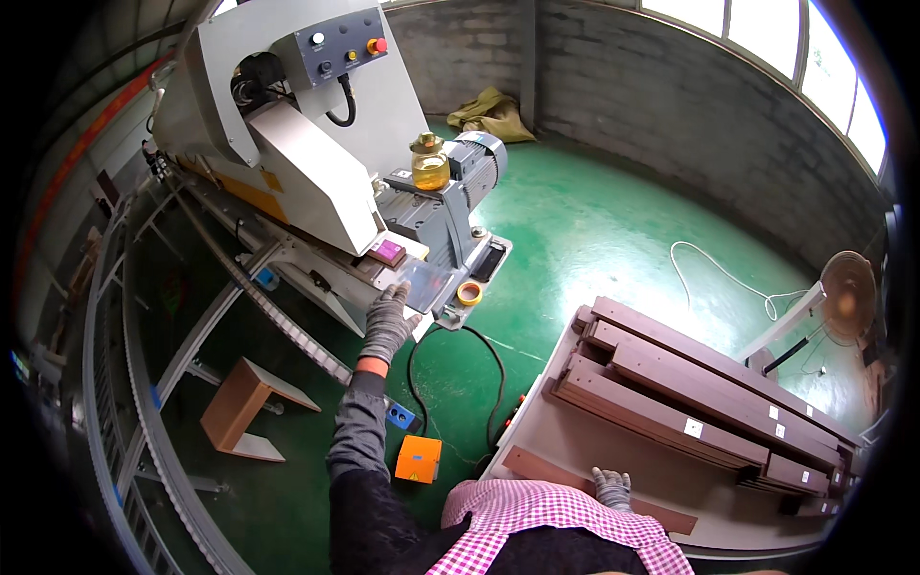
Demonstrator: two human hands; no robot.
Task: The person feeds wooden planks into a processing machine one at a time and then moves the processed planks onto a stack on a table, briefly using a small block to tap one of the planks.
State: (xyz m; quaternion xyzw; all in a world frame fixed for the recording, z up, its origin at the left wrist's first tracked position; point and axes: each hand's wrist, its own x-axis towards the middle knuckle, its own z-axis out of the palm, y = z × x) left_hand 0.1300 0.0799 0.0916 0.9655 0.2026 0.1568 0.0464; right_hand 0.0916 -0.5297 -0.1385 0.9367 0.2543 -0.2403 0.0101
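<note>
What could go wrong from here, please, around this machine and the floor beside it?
The glass jar of yellow liquid stands on the grey gearbox, so a knock or vibration might topple it.

The black cable loops across the green floor near the person and could trip someone.

The gloved left hand rests at the end of the machine; if parts there move, the glove might catch.

Wearing grey ribbed knit gloves point(385, 333), grey left sleeve point(360, 422), black upper garment point(369, 522), pink-and-white checked apron point(541, 500) with straps.
</note>
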